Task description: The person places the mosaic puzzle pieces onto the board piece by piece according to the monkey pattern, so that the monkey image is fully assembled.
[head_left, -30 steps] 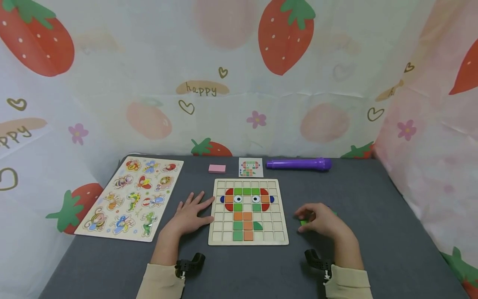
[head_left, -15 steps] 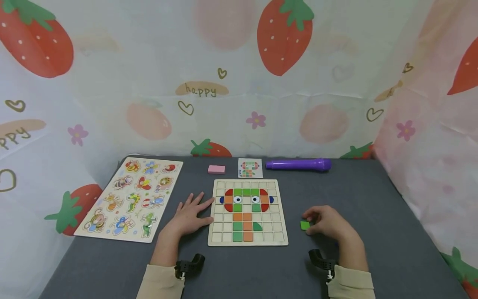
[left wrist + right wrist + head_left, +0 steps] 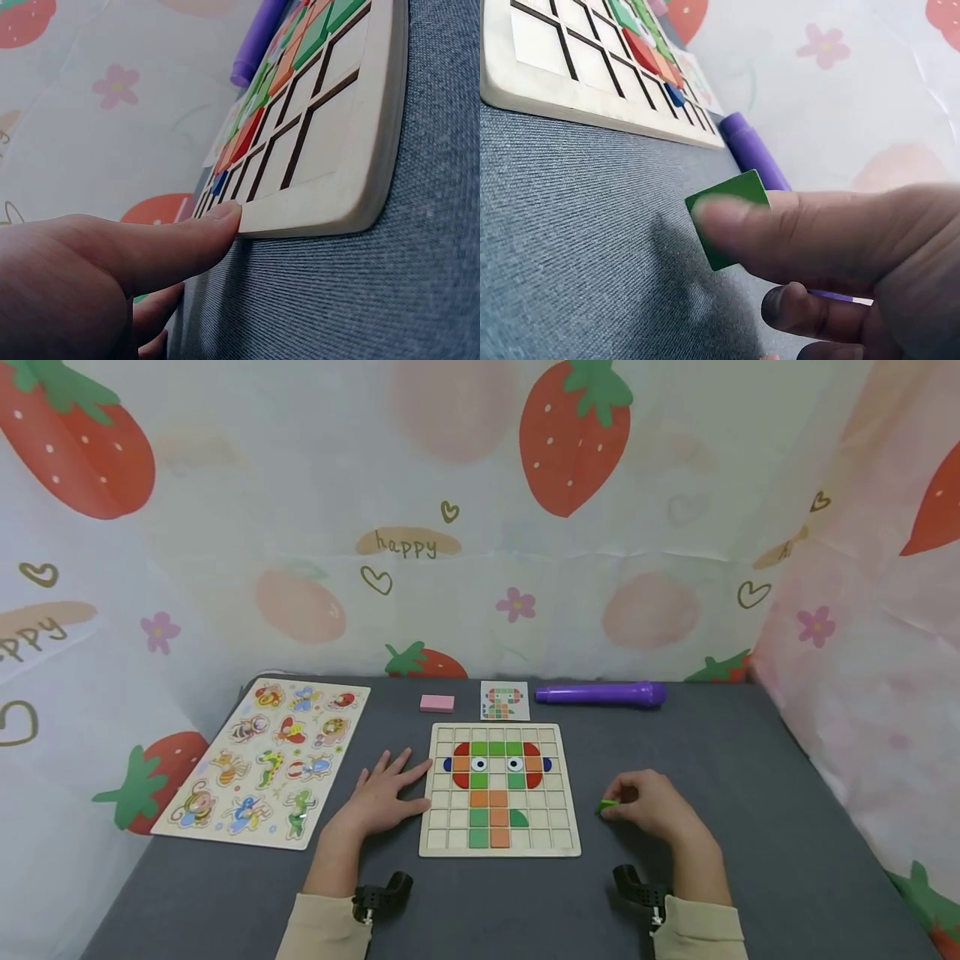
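Observation:
In the head view a wooden grid board (image 3: 500, 852) lies on the dark table, with coloured tiles set in some of its cells. They form a figure with two eye tiles and a column of orange and green below. My left hand (image 3: 375, 802) lies spread beside the board; its thumb (image 3: 217, 219) touches the rim in the left wrist view. My right hand (image 3: 652, 802), to the right of the board, pinches a green square tile (image 3: 742, 184) between thumb and fingers. The head view shows that tile nearly edge-on; the thumb covers part of it in the right wrist view.
Behind the board sit a pink block (image 3: 437, 703), a small pattern card (image 3: 504, 701) and a purple rod-shaped thing (image 3: 600, 694). A picture board of insects and animals (image 3: 262, 763) lies at the left. Strawberry-printed cloth (image 3: 562, 627) encloses the table's back and sides.
My right hand moved slightly right, then back left with the green tile. The tile, face visible half a second ago, has turned nearly edge-on. My left hand has stayed at the board's edge.

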`<state>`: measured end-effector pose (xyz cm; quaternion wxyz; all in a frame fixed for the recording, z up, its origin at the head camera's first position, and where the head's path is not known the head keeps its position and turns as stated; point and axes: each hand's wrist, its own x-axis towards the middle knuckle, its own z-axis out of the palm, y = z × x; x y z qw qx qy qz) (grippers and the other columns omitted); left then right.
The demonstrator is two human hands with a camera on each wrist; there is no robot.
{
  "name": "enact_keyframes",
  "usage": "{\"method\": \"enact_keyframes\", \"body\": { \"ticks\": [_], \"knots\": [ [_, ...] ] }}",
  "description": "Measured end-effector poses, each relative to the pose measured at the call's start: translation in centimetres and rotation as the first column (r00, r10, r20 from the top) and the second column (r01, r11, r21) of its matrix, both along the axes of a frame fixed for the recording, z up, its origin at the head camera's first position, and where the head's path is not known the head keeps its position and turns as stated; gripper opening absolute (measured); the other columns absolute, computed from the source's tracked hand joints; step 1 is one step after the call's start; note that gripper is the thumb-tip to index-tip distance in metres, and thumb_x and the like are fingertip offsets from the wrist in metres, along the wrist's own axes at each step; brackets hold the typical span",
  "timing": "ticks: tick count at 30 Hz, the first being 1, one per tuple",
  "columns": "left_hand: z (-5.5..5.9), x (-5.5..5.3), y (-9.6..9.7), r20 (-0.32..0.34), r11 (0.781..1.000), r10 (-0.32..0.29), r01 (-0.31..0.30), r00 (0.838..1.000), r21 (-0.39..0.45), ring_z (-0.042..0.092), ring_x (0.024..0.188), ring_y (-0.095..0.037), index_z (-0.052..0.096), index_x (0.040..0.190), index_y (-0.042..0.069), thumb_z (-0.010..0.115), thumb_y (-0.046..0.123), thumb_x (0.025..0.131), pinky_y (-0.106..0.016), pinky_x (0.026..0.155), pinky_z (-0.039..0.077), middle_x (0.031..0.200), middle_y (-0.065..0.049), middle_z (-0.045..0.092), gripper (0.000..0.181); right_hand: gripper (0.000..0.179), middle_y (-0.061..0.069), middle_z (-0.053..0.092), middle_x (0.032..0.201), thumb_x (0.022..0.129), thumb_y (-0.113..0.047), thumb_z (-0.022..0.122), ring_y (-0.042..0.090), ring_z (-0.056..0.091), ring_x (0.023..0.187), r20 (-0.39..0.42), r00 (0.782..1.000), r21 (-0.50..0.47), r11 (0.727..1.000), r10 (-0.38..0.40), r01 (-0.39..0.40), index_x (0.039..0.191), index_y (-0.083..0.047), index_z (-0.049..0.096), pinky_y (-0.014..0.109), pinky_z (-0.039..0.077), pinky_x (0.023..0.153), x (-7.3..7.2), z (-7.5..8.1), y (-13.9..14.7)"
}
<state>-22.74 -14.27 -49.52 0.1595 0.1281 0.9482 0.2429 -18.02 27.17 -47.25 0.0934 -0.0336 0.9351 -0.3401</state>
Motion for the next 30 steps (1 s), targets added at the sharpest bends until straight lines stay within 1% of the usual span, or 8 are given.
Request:
{"method": "enact_keyframes", "body": {
  "ticks": [7, 12, 15, 18, 22, 25, 27, 30],
  "knots": [
    [-0.2, 0.2, -0.2, 0.002, 1.0, 0.015, -0.015, 1.0, 0.004, 0.004, 0.155, -0.044, 0.04, 0.157, 0.026, 0.068, 0.042, 0.094, -0.069, 0.12, 0.003, 0.168, -0.013, 0.022, 0.07, 0.008, -0.002, 0.07, 0.085, 0.09, -0.023, 0.077, 0.013, 0.06, 0.075, -0.033, 0.999, 0.021, 0.999, -0.027, 0.027, 0.092, -0.015, 0.077, 0.032, 0.05, 0.067, -0.3, 0.0, -0.8],
    [-0.3, 0.2, -0.3, 0.003, 1.0, 0.012, -0.012, 1.0, 0.002, 0.003, 0.156, -0.044, 0.039, 0.157, 0.026, 0.067, 0.042, 0.095, -0.069, 0.121, 0.002, 0.168, -0.013, 0.021, 0.07, 0.013, 0.003, 0.074, 0.098, 0.096, -0.019, 0.07, 0.016, 0.065, 0.087, -0.082, 0.997, 0.05, 0.999, -0.007, 0.011, 0.103, -0.012, 0.078, 0.037, 0.055, 0.075, -0.5, 0.3, -1.8],
    [-0.2, 0.3, -0.3, 0.002, 1.0, 0.011, -0.011, 1.0, 0.008, 0.003, 0.156, -0.044, 0.04, 0.157, 0.026, 0.067, 0.042, 0.095, -0.069, 0.121, 0.002, 0.168, -0.013, 0.021, 0.07, 0.016, 0.005, 0.075, 0.104, 0.098, -0.017, 0.067, 0.021, 0.067, 0.094, -0.104, 0.994, 0.038, 0.999, -0.009, 0.013, 0.108, -0.011, 0.078, 0.042, 0.056, 0.079, -0.6, 0.6, -2.6],
    [-0.1, 0.3, -0.3, 0.004, 1.0, 0.016, -0.016, 1.0, 0.008, 0.003, 0.156, -0.044, 0.04, 0.157, 0.026, 0.068, 0.042, 0.095, -0.069, 0.121, 0.003, 0.168, -0.013, 0.021, 0.07, 0.016, 0.004, 0.075, 0.104, 0.098, -0.017, 0.066, 0.021, 0.067, 0.095, -0.122, 0.992, 0.008, 0.999, -0.035, 0.036, 0.109, -0.012, 0.077, 0.041, 0.056, 0.078, -0.7, 0.9, -3.6],
    [-0.2, 0.2, 0.0, 0.006, 1.0, 0.015, -0.015, 1.0, 0.003, 0.003, 0.156, -0.043, 0.04, 0.157, 0.027, 0.068, 0.043, 0.095, -0.068, 0.121, 0.003, 0.168, -0.013, 0.021, 0.07, 0.013, 0.003, 0.074, 0.098, 0.097, -0.018, 0.069, 0.017, 0.065, 0.086, -0.129, 0.987, -0.05, 0.995, -0.097, 0.091, 0.105, -0.012, 0.077, 0.034, 0.053, 0.07, -0.7, 1.3, -5.2],
    [-0.2, 0.1, 0.2, 0.004, 1.0, 0.004, -0.004, 1.0, 0.009, 0.003, 0.156, -0.044, 0.04, 0.157, 0.027, 0.067, 0.044, 0.095, -0.069, 0.121, 0.003, 0.168, -0.013, 0.021, 0.07, 0.012, 0.002, 0.074, 0.094, 0.095, -0.018, 0.071, 0.016, 0.064, 0.081, -0.106, 0.987, -0.104, 0.988, -0.122, 0.111, 0.103, -0.012, 0.077, 0.031, 0.05, 0.065, -0.7, 1.4, -7.1],
    [-0.2, 0.0, 0.3, 0.002, 1.0, 0.003, -0.003, 1.0, 0.011, 0.003, 0.156, -0.043, 0.04, 0.157, 0.028, 0.067, 0.044, 0.095, -0.069, 0.121, 0.003, 0.168, -0.012, 0.021, 0.07, 0.009, 0.0, 0.073, 0.092, 0.095, -0.019, 0.072, 0.014, 0.063, 0.079, -0.085, 0.991, -0.137, 0.986, -0.107, 0.095, 0.1, -0.014, 0.077, 0.03, 0.05, 0.064, -0.9, 1.3, -8.8],
    [-0.1, 0.0, 0.1, 0.004, 1.0, 0.011, -0.011, 1.0, -0.006, 0.003, 0.156, -0.042, 0.038, 0.157, 0.028, 0.067, 0.043, 0.095, -0.068, 0.121, 0.003, 0.169, -0.011, 0.02, 0.07, 0.006, -0.004, 0.071, 0.089, 0.094, -0.021, 0.073, 0.013, 0.062, 0.078, -0.057, 0.998, -0.177, 0.984, -0.034, 0.024, 0.095, -0.018, 0.077, 0.03, 0.051, 0.066, -1.2, 0.9, -11.6]
  ]
}}
